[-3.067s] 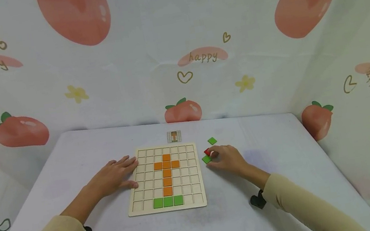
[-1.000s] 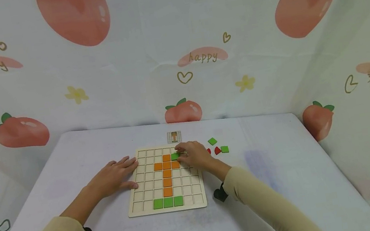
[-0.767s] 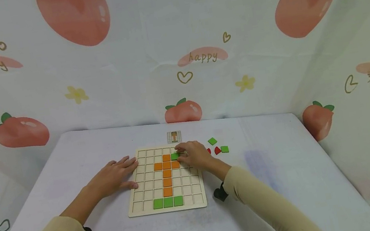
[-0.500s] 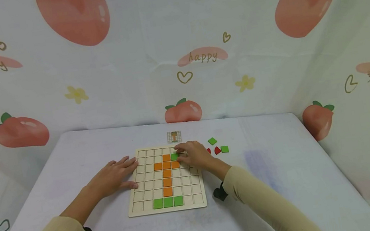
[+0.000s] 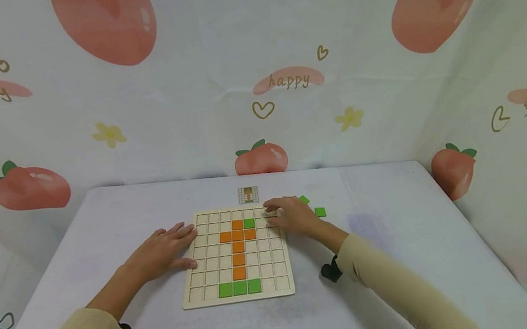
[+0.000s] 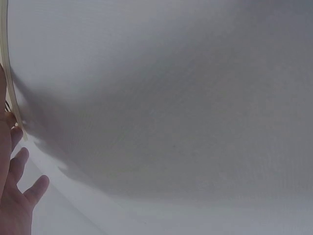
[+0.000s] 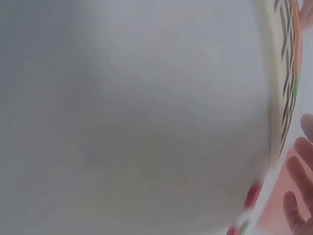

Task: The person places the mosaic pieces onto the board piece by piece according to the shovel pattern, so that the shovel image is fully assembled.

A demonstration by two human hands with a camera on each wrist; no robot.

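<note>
A pale wooden grid board (image 5: pixel 274 255) lies on the table. On it, orange square tiles (image 5: pixel 237 247) form a cross and a row of green tiles (image 5: pixel 239 288) fills part of the bottom. A single green tile (image 5: pixel 249 223) sits in the cell right of the cross's top. My left hand (image 5: pixel 164 255) rests with spread fingers at the board's left edge. Over the right edge hovers my right hand (image 5: pixel 296 217), fingers loosely bent and nothing between them. Red pieces (image 7: pixel 253 194) show beyond the board in the right wrist view; in the head view this hand hides them.
Loose green tiles (image 5: pixel 320 212) lie to the right of the board, one partly behind my right hand. A small pattern card (image 5: pixel 248 195) lies behind the board's far edge. A white cloth (image 5: pixel 131 110) printed with fruit hangs behind the table.
My right hand carried a green tile from the loose pieces onto the board, released it beside the orange top tile, and has drawn back to the right. The left hand stayed put.
</note>
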